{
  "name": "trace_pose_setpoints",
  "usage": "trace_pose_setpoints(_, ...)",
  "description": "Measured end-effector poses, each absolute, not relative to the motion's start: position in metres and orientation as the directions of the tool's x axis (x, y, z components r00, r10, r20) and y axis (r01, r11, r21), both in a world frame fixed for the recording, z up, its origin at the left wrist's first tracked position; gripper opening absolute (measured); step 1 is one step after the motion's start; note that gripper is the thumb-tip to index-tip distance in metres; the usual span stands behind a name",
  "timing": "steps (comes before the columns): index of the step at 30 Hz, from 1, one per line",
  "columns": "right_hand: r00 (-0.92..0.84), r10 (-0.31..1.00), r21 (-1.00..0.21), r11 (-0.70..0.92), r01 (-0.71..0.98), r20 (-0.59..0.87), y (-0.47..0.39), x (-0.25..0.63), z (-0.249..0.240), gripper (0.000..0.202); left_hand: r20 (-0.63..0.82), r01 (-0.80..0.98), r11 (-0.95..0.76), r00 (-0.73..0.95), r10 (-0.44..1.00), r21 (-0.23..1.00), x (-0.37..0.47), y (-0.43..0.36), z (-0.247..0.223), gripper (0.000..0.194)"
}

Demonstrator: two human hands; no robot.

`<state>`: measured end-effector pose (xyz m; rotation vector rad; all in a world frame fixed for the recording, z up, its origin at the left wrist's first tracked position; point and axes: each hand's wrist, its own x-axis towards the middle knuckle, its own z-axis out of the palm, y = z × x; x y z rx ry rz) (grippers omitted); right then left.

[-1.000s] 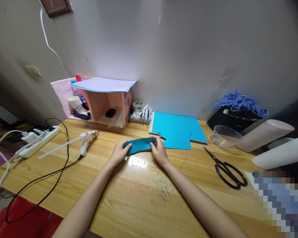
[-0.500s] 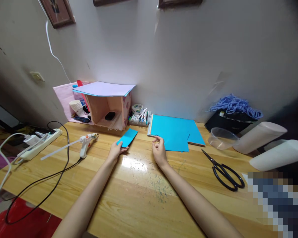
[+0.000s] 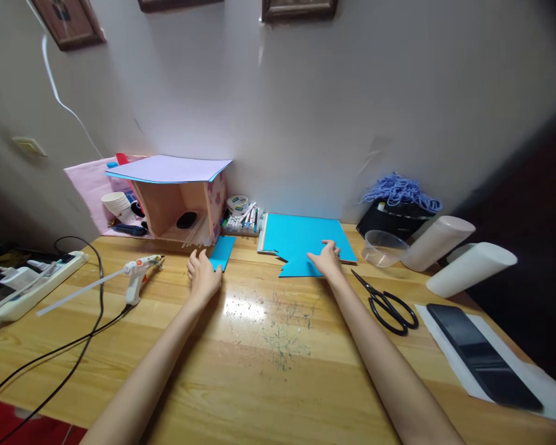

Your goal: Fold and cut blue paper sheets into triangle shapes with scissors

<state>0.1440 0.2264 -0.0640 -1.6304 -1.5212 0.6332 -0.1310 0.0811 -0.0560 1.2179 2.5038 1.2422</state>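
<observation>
A small blue card [image 3: 224, 252] lies on the wooden table beside the open box. My left hand [image 3: 204, 275] is at its left edge, fingers apart, with the thumb near the card. On the right, my right hand [image 3: 327, 258] is over a cut blue sheet [image 3: 296, 264], its thumb and fingers spread apart, touching or just above the paper. Under that cut sheet is a stack of coloured sheets with blue on top [image 3: 301, 230].
A cardboard box [image 3: 167, 204] with a lilac top stands at the back left. Nearer are a glue gun [image 3: 136, 275] with its cord and a power strip [image 3: 41, 287]. Scissors [image 3: 387, 304], a plastic bowl [image 3: 383, 250], white rolls [image 3: 472, 271] and a phone [image 3: 484, 355] are on the right.
The small blue card, held by my left hand before, now lies on the table and that hand has opened. My right hand has moved right onto the cut sheet, which has shifted. The view has turned right.
</observation>
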Motion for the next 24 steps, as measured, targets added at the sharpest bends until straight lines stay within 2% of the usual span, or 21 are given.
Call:
trace_pose_setpoints(2,0.218,0.972,-0.711,-0.091,0.698,0.090,0.233,0.164,-0.067,0.068,0.360,0.794,0.339,-0.550,0.754,0.504,-0.116,0.077,-0.055,0.047)
trace_pose_setpoints(5,0.215,0.975,-0.645,-0.129,0.753,0.056,0.235,0.171,-0.073,0.071,0.384,0.867,0.223,-0.410,0.827,0.446,-0.092,0.080,-0.057,0.039)
trace_pose_setpoints(10,0.204,0.979,-0.689,-0.139,0.711,0.013,0.245,0.159,-0.075,0.053,0.388,0.865,0.021,-0.247,0.888,0.501,-0.055,0.096,-0.063,0.033)
trace_pose_setpoints(14,0.068,0.997,-0.773,-0.021,0.634,0.029,0.246,0.158,-0.071,0.030,0.404,0.834,-0.088,-0.168,0.899,0.544,-0.040,0.094,-0.057,0.029)
trace_pose_setpoints(19,-0.183,0.980,-0.866,0.159,0.474,0.080,0.216,0.165,-0.062,0.037,0.432,0.785,-0.170,-0.134,0.892,0.595,-0.045,0.079,-0.049,0.035)
trace_pose_setpoints(22,-0.439,0.897,-0.959,0.172,0.227,0.057,0.189,0.167,-0.055,0.037,0.304,0.677,-0.171,-0.082,0.949,0.716,-0.050,0.076,-0.051,0.044)
trace_pose_setpoints(24,-0.517,0.855,-0.989,0.113,0.099,0.046,0.175,0.167,-0.052,0.039,0.170,0.569,-0.140,-0.001,0.985,0.810,-0.049,0.077,-0.054,0.044)
